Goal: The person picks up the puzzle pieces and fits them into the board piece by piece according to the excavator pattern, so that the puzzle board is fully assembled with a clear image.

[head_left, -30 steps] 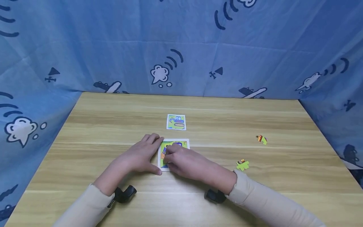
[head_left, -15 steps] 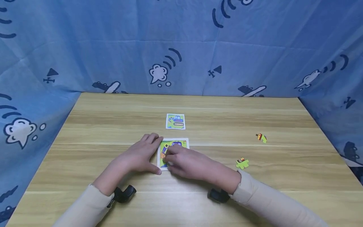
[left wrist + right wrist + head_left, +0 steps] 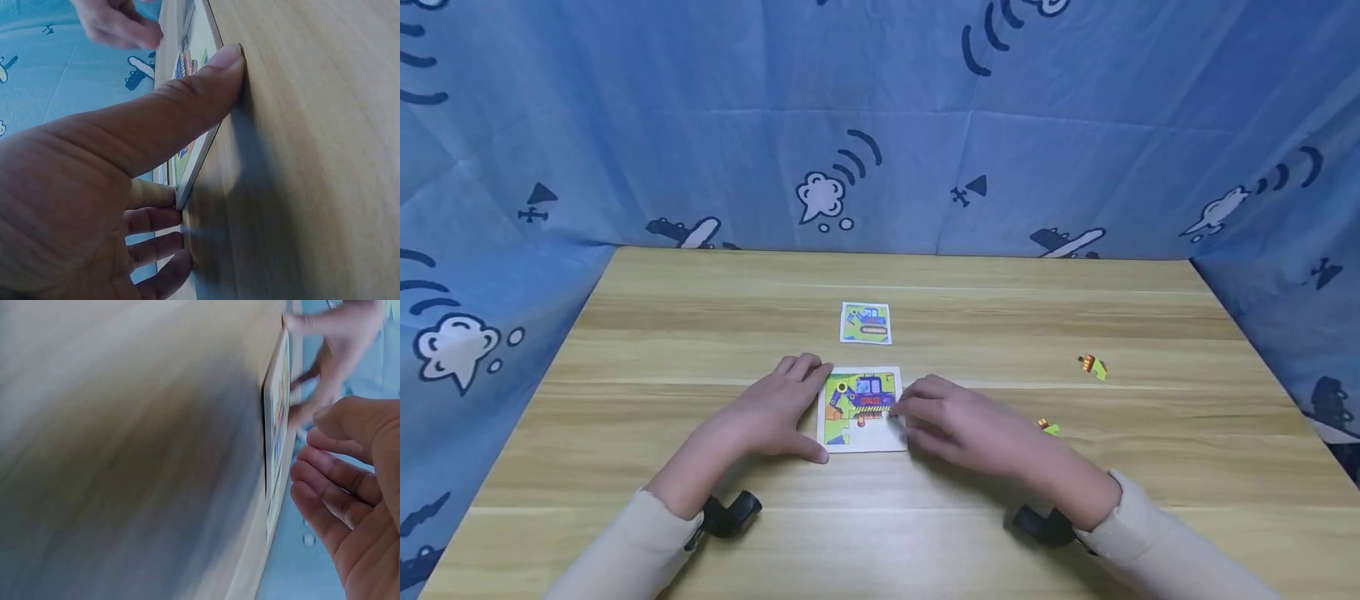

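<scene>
My left hand (image 3: 765, 410) holds a jigsaw puzzle board (image 3: 863, 442) by its left side, with the thumb at the near corner and the index finger at the far corner. Bright pieces forming an excavator picture fill the board's top and left; its lower right is bare white. The left wrist view shows the thumb (image 3: 212, 78) lying against the board's edge. Beside the board's right edge is my right hand (image 3: 970, 425). In the right wrist view its fingers (image 3: 331, 481) are loosely bent, with nothing between them, apart from the board.
Beyond the board lies a small picture card (image 3: 865, 323) showing an excavator. To the right are two loose puzzle pieces: one farther back (image 3: 1093, 367), and a nearer piece (image 3: 1048, 427) partly hidden by my right arm. A blue printed curtain (image 3: 880, 125) surrounds the wooden table (image 3: 700, 317).
My right hand has moved right from over the board to beside its edge, uncovering the picture and the white area. The left hand stays in place.
</scene>
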`<act>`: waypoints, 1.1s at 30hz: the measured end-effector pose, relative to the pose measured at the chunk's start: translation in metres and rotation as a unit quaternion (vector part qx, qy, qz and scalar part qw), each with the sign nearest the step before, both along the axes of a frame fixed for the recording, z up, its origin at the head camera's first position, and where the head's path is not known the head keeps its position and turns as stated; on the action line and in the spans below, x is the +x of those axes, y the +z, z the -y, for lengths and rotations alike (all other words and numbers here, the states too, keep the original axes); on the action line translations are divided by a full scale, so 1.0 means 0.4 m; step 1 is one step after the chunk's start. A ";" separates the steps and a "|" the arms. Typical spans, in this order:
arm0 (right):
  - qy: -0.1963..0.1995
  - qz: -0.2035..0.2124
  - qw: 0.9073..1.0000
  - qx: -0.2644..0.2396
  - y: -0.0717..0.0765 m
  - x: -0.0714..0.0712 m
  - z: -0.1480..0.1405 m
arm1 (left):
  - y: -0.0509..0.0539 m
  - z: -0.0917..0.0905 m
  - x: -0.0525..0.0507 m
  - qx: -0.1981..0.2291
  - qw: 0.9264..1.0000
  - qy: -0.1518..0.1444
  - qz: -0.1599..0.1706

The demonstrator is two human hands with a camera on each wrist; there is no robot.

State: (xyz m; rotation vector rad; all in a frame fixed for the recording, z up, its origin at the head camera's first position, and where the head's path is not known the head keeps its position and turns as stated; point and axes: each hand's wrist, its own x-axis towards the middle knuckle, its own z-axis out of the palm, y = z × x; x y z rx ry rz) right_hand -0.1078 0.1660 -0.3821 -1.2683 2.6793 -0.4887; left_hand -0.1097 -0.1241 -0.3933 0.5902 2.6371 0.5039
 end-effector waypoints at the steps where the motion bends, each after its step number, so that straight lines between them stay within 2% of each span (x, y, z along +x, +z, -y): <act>1: -0.007 -0.005 1.000 -0.005 0.001 0.001 -0.019 | 0.000 0.000 0.000 0.001 1.000 0.000 0.000; 8: -0.074 -0.017 0.997 -0.016 0.001 0.020 -0.172 | 0.003 -0.001 -0.002 -0.001 1.000 -0.004 -0.002; 13: -0.100 -0.026 0.995 -0.001 -0.005 0.031 -0.269 | 0.005 -0.001 -0.004 -0.007 1.000 -0.002 -0.001; 16: -0.101 -0.029 0.994 0.008 -0.012 0.035 -0.319 | 0.005 -0.001 -0.003 -0.005 1.000 0.001 0.003; 19: -0.091 -0.049 0.995 0.004 -0.028 0.039 -0.361 | 0.005 -0.002 -0.002 -0.004 1.000 0.002 0.005; 23: -0.081 -0.080 0.993 -0.015 -0.047 0.045 -0.400 | 0.005 -0.003 -0.002 -0.006 1.000 0.002 0.005; 33: -0.097 -0.096 0.990 -0.018 -0.054 0.049 -0.411 | 0.009 -0.005 0.000 -0.005 1.000 0.007 0.008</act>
